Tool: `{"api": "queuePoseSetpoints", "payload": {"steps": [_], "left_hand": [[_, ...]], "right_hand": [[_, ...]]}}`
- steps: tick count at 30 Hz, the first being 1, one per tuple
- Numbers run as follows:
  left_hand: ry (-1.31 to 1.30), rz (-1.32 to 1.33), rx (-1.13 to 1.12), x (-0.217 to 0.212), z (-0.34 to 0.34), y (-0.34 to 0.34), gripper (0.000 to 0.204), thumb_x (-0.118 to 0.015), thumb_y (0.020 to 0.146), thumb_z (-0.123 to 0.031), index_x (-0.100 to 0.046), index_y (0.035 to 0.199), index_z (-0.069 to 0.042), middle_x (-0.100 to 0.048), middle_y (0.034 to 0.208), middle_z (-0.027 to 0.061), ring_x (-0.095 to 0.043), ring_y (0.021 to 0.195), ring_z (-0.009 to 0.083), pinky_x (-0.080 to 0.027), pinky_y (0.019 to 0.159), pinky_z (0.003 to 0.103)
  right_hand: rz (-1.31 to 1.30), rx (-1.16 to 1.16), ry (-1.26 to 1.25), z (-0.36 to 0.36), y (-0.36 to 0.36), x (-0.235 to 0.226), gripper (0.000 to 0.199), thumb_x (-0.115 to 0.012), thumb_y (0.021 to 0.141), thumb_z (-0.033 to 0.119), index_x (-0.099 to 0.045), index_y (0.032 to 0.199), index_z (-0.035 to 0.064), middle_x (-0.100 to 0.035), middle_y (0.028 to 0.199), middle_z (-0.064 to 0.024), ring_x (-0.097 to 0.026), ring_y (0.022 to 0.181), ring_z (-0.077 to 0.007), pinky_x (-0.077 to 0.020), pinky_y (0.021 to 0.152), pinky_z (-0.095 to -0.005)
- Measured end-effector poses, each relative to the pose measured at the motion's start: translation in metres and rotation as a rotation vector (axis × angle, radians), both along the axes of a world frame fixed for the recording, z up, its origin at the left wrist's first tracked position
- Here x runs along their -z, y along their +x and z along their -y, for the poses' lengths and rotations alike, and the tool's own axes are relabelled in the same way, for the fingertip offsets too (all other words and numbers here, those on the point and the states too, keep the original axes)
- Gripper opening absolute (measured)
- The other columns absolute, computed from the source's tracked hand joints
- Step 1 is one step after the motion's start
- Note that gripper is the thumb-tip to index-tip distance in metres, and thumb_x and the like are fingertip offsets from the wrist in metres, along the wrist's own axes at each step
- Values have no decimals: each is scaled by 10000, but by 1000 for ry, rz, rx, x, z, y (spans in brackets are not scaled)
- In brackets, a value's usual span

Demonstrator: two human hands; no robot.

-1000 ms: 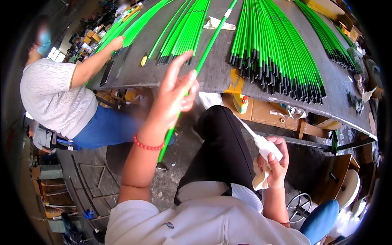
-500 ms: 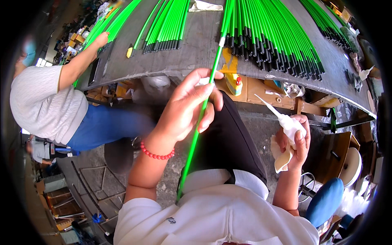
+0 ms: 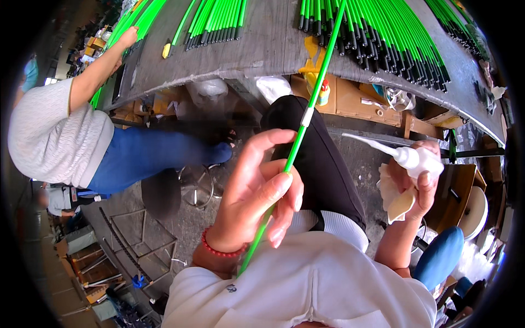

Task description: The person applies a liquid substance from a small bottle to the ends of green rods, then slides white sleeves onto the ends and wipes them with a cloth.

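A long thin green rod (image 3: 325, 70) runs slantwise from the table down to my chest. My left hand (image 3: 254, 199) pinches it between thumb and fingers, the other fingers loosely curled around. Just beyond my fingertips a short white sleeve (image 3: 307, 117) sits on the rod. Off to the right, away from the rod, my right hand (image 3: 425, 188) is closed around a white squeeze bottle (image 3: 420, 160) whose long thin nozzle points left. A cream-coloured cloth (image 3: 401, 205) is tucked in the same hand under the bottle.
Many black-tipped green rods (image 3: 394, 46) fan out on the grey table (image 3: 262, 52), with another bunch (image 3: 216, 22) farther left. Under the table's edge stand cardboard boxes (image 3: 350, 97) and a small red-capped bottle (image 3: 324, 93). At left another person (image 3: 60, 136) handles green rods.
My left hand has come down toward my body with the rod, bringing the white sleeve nearer. My right hand has moved slightly right, and the bottle's nozzle lies flatter.
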State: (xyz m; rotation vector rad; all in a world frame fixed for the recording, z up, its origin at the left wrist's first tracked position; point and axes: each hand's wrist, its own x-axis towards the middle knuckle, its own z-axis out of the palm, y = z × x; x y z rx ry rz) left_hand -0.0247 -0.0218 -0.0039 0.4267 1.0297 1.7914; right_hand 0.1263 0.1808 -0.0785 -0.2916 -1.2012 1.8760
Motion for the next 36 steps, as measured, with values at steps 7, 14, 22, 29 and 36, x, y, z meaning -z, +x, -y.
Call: {"api": "queuePoseSetpoints", "payload": {"steps": [7, 14, 22, 29, 36], "left_hand": [[-23, -205, -123, 8, -4, 16, 520, -475, 912, -101, -232, 1357, 12, -510, 564, 66, -353, 327, 62, -300, 295, 195], [-59, -205, 31, 5, -11, 16, 518, -463, 930, -105, -245, 1388, -6, -504, 598, 16, -389, 422, 25, -308, 387, 167], [-54, -227, 18, 6, -25, 23, 572, -493, 902, -119, -220, 1380, 35, -509, 571, 41, -338, 360, 36, -242, 324, 181], [5, -125, -46, 14, -22, 18, 422, -478, 927, -109, -326, 1299, 17, -517, 661, 42, -380, 434, 35, -300, 385, 169], [109, -142, -405, 11, 7, -10, 396, -460, 911, -67, -329, 1271, 34, -483, 643, 60, -351, 385, 39, -308, 330, 167]], "right_hand": [[-93, 1, 31, 0, 10, -27, 511, -642, 811, 379, -378, 1076, 32, -506, 783, -57, -456, 478, -69, -380, 494, -192], [53, 270, 84, -4, 31, -29, 611, -664, 761, 487, -414, 1049, 10, -497, 957, -104, -560, 646, -126, -472, 557, -239], [144, 153, 120, -11, 55, -34, 614, -698, 751, 472, -411, 1079, 41, -519, 909, -108, -530, 518, -107, -493, 573, -253], [84, 204, 84, -9, 41, -33, 601, -679, 769, 466, -408, 1082, 30, -549, 834, -125, -507, 499, -85, -475, 561, -219], [-89, 144, 116, -14, 34, -23, 516, -428, 918, 456, -428, 1132, -14, -422, 573, 29, -347, 504, -52, -287, 558, -232]]}}
